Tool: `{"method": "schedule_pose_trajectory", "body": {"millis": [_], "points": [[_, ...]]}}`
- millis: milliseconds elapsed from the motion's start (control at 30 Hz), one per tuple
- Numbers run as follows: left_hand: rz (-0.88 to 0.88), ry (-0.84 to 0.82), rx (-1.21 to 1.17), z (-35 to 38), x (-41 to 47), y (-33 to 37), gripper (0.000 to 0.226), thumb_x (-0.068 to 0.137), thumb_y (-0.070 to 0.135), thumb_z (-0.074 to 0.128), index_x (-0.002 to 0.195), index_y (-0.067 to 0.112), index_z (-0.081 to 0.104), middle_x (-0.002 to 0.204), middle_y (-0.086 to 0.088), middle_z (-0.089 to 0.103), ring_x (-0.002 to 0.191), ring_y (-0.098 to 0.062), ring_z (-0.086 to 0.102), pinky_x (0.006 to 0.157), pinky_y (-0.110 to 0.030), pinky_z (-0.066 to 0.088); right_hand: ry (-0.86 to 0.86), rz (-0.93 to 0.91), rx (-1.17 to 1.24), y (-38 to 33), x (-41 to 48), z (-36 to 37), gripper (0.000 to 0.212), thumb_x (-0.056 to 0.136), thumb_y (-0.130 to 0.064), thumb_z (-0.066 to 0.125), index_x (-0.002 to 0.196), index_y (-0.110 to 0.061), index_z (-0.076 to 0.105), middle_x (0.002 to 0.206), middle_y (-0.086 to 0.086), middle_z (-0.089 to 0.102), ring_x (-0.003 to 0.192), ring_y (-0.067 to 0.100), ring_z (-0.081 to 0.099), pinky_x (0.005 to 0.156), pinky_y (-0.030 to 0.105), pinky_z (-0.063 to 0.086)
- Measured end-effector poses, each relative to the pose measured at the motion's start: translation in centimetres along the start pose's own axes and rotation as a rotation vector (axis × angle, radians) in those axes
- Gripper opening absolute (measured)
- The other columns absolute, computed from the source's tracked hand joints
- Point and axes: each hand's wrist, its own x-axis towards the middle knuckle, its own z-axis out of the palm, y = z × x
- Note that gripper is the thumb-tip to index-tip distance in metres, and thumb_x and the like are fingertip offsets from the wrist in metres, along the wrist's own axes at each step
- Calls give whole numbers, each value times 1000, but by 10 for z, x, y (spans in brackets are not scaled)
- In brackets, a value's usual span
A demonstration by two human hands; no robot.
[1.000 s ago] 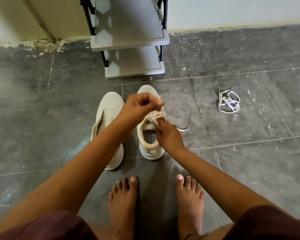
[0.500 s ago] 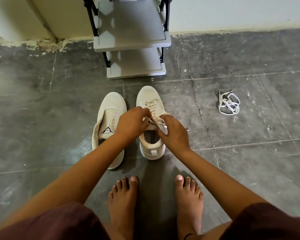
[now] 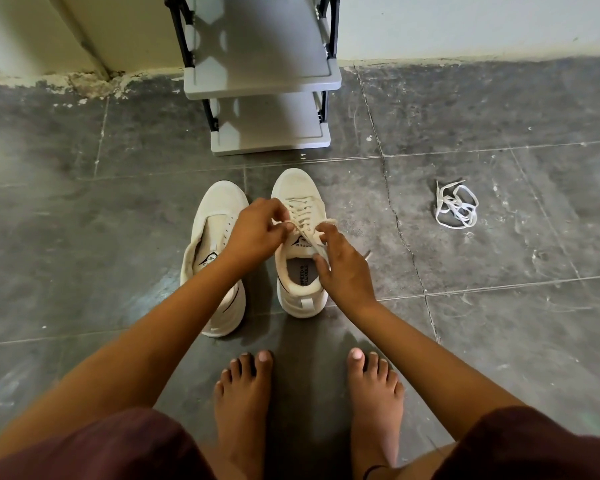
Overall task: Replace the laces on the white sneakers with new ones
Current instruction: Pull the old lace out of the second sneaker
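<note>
Two white sneakers stand side by side on the grey floor, toes pointing away from me. The left sneaker [image 3: 219, 216] has bare eyelets and no lace. The right sneaker [image 3: 297, 188] carries a cream lace [image 3: 302, 216] threaded up its front. My left hand [image 3: 257, 230] pinches one lace end above the tongue. My right hand [image 3: 343, 268] pinches the other end at the shoe's right collar. The two ends cross over the tongue between my fingers.
A loose bundle of white lace [image 3: 456, 206] lies on the floor to the right. A grey shoe rack [image 3: 260, 81] with black posts stands just beyond the sneakers, against the wall. My bare feet [image 3: 243, 393] rest on the tiles just in front of the shoes.
My left hand dropped from above the shoe down to the tongue. Both hands now hold the lace ends low and crossed over the right sneaker.
</note>
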Motion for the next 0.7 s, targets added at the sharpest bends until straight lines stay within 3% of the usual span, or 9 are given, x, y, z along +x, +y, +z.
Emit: {"method": "schedule_pose_trajectory", "body": {"millis": [100, 233, 333, 467, 600, 700], "points": [[-96, 56, -145, 2, -6, 0, 10, 90, 14, 60, 95, 6, 58, 97, -12, 64, 89, -27, 65, 86, -43, 53, -2, -34, -37, -1, 1, 1, 43, 93, -12, 51, 135, -15, 44, 124, 12, 54, 99, 28, 58, 73, 38, 53], [-19, -18, 135, 0, -9, -6, 31, 83, 28, 70, 107, 14, 56, 100, -1, 60, 81, -17, 59, 75, -29, 48, -52, -24, -82, -1, 4, -2, 41, 92, -16, 52, 133, -22, 49, 131, 7, 47, 104, 25, 56, 74, 38, 52], [-13, -72, 243, 4, -17, -14, 35, 79, 30, 73, 106, 14, 57, 96, -2, 65, 78, -15, 59, 73, -29, 49, -26, -52, -140, -3, 8, -4, 44, 88, -13, 57, 130, -25, 52, 136, 7, 42, 103, 25, 57, 69, 38, 52], [-15, -38, 236, 6, -19, -18, 28, 80, 30, 73, 97, 12, 61, 92, -6, 68, 82, -19, 61, 77, -32, 52, -15, -190, -271, -8, 12, -9, 35, 83, -12, 65, 118, -21, 64, 121, 15, 55, 92, 31, 62, 65, 37, 51], [-9, -34, 260, 7, -17, -19, 24, 82, 30, 70, 95, 11, 62, 90, -6, 68, 82, -21, 61, 77, -35, 52, 53, -332, -380, -13, 21, -14, 22, 71, -10, 79, 91, -14, 73, 105, 17, 66, 77, 33, 65, 57, 35, 50], [-6, -41, 272, 9, -16, -19, 22, 82, 29, 70, 93, 12, 62, 90, -6, 66, 81, -21, 60, 75, -35, 51, 10, -296, -353, -15, 25, -12, 11, 79, -12, 70, 90, -14, 74, 120, 12, 60, 100, 32, 58, 77, 37, 43]]}}
